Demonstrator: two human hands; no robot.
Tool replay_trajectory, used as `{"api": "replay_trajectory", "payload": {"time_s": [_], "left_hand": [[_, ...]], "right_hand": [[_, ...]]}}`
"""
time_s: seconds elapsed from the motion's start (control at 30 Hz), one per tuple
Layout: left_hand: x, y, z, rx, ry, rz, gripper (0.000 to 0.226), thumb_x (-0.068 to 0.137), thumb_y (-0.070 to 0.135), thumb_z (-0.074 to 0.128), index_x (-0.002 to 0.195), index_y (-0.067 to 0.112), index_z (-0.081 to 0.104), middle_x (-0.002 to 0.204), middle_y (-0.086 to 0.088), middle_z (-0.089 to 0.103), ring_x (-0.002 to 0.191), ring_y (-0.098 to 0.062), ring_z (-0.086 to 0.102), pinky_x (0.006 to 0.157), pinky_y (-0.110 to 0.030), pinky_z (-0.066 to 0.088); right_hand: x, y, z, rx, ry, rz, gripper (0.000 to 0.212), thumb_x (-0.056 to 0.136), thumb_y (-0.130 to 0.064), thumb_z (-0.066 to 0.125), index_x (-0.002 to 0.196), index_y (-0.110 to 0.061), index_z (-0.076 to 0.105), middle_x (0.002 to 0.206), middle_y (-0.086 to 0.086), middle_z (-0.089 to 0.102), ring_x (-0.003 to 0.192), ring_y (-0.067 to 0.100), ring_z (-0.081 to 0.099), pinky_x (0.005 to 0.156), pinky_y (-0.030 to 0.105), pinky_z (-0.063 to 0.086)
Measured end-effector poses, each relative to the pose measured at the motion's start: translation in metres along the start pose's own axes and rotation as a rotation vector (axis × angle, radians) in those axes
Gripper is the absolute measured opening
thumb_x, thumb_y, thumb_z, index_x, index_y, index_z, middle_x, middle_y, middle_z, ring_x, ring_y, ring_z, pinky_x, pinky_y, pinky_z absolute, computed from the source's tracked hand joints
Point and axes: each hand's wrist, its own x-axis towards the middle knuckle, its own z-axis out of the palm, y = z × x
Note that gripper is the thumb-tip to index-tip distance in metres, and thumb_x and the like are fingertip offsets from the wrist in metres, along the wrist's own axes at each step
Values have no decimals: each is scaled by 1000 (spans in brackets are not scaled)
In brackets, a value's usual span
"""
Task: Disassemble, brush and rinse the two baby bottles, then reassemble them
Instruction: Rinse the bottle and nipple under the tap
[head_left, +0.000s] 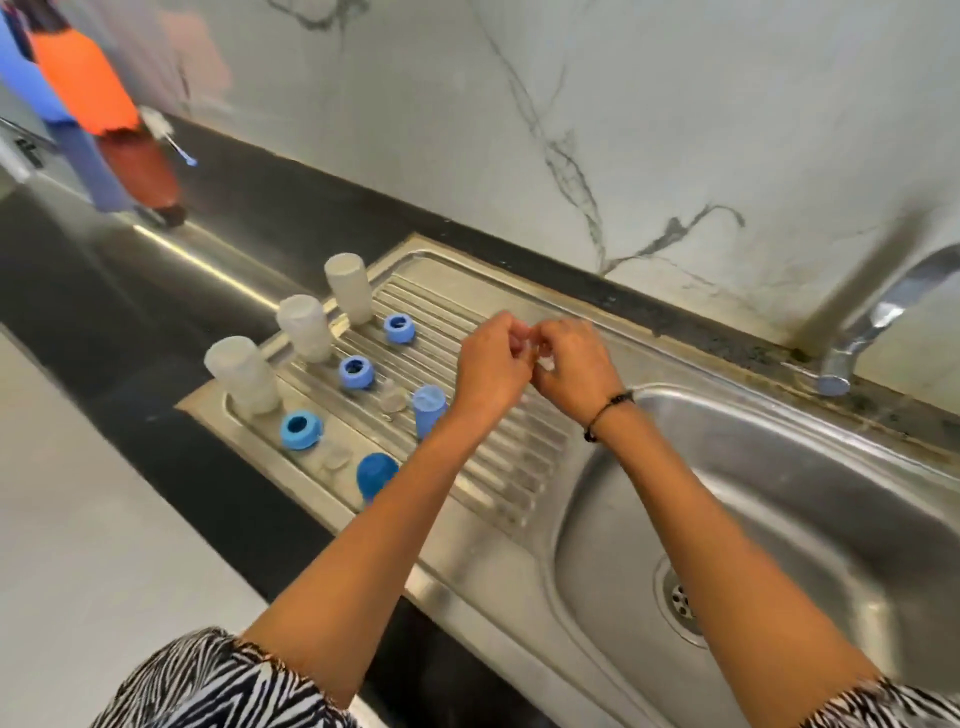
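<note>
My left hand and my right hand meet above the ribbed steel drainboard, both pinching a small clear teat, mostly hidden by the fingers. Three translucent bottle bodies stand upside down at the drainboard's left end. Three blue collar rings lie beside them. A clear teat and another clear teat rest on the ribs. One blue cap stands by my left wrist, another blue cap lies partly under my forearm.
The steel sink bowl with its drain lies to the right. A chrome tap stands at the back right against the marble wall. A bottle brush lies on the black counter far left, near another person in orange.
</note>
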Motion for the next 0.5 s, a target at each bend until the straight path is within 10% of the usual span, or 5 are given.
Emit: {"api": "replay_trajectory", "payload": {"time_s": [0.23,0.5], "left_hand": [[72,-50,-57,69,-85,-109,26,88,-2,49,106,4,66,107,-14,68,105,-28,60,85,-30,43],[100,-106,-48,59,-289,-218,24,85,-10,42,90,-4,65,98,-25,66,97,-38,59,77,-41,45]], "right_hand": [[94,-67,25,-337,-200,3,24,88,-20,50,109,-14,58,111,12,63,111,36,52,84,38,41],[128,-74,81,-510,-445,61,14,91,-17,47,95,-17,61,87,5,55,104,28,52,91,40,32]]}}
